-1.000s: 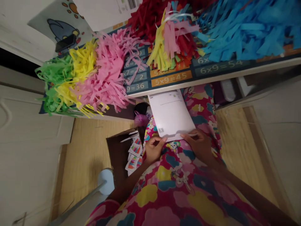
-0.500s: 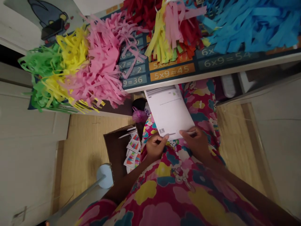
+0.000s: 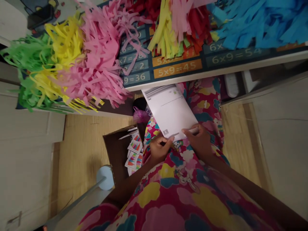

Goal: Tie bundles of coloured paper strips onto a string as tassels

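A white printed sheet of paper [image 3: 169, 110] with a barcode-like strip along its far end lies tilted across my lap. My left hand [image 3: 160, 149] pinches its near edge. My right hand [image 3: 197, 141] grips the near right corner, and a thin white stick or pen [image 3: 194, 131] shows between its fingers. Beneath the sheet is a brightly patterned cartoon-print garment [image 3: 204, 106].
A multiplication-chart tabletop edge [image 3: 178, 72] runs just beyond the sheet, piled with colored paper fringe [image 3: 96, 61]. On the left, a brown cardboard flap [image 3: 116, 154] holds several printed cards [image 3: 133, 152]. Wood flooring [image 3: 93, 141] lies below, with a pink mesh item [image 3: 141, 116] nearby.
The sheet has tilted and slid slightly toward the left, with more of its printed strip showing. Both hands stay on its near edge. The whole view has shifted a little.
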A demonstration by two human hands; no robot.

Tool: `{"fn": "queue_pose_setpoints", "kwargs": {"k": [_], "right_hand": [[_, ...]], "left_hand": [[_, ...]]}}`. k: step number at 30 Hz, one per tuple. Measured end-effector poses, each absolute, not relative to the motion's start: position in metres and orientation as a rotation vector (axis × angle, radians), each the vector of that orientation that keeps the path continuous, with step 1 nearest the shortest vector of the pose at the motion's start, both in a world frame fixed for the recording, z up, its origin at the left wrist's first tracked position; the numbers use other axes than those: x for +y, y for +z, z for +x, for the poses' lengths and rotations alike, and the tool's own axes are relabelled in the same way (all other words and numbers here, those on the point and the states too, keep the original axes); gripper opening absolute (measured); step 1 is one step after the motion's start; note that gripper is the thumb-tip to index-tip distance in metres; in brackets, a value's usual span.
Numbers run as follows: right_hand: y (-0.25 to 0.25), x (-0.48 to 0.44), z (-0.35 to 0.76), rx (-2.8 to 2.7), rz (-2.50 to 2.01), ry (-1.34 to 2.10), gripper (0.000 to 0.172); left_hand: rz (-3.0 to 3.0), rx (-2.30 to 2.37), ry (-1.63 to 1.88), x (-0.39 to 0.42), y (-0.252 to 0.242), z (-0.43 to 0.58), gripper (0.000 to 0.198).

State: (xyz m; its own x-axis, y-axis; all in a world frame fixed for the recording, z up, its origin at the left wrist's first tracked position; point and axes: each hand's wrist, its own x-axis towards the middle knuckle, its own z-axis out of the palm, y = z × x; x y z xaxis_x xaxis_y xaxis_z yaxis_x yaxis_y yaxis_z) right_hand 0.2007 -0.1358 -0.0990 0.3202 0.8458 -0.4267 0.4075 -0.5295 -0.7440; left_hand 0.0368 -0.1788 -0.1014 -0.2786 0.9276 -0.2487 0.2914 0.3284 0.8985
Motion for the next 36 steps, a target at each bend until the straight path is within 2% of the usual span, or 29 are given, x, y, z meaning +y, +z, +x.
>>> {"fn": "queue_pose_setpoints", "kwargs": {"k": [7,11,15,25,36], "right_hand": [[-0.109,-0.131,0.195,-1.161,-2.056,0.971,0.042],[-0.11,-0.129,0.193,-1.181,-2.072,0.9,0.045],[-0.11,-0.124,0.189,-1.232,-2.047,0.862,0.047],[-0.115,-0.134,0.191,-1.331,-1.934,1.012,0.054],[-0.112,-0.132,0.189,-1.306,-1.916,0.948,0.051]], "left_hand": [[1.011,1.883,0.966,-0.182,-0.111,0.035,0.045],[0.765,1.825,1.072,-0.182,-0.119,0.037,0.035],[0.608,1.551,1.101,-0.171,-0.117,0.045,0.049],[0.352,1.404,1.292,-0.16,-0.116,0.05,0.051],[0.404,1.443,1.296,-0.164,-0.11,0.046,0.042]]}}
